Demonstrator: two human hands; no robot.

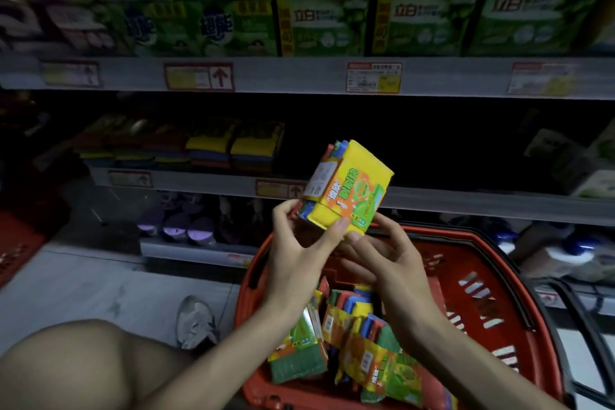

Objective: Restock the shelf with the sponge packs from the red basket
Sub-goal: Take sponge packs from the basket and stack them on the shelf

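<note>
A yellow sponge pack [346, 185] with an orange and green label is held up in front of the dark middle shelf [466, 201]. My left hand [299, 253] grips its lower left end between thumb and fingers. My right hand [382, 253] touches the pack's lower edge with its fingertips, the other fingers loosely spread. Below my hands stands the red basket [482, 293] with several more sponge packs [359, 343] lying in it. A row of stacked sponge packs [233, 150] sits on the shelf to the left.
The upper shelf [299, 76] carries green boxes and price tags. Purple items [186, 226] sit on the lowest shelf. My knee [76, 366] and shoe [196, 323] are at the lower left on the grey floor. Another red basket [16, 243] is at the far left.
</note>
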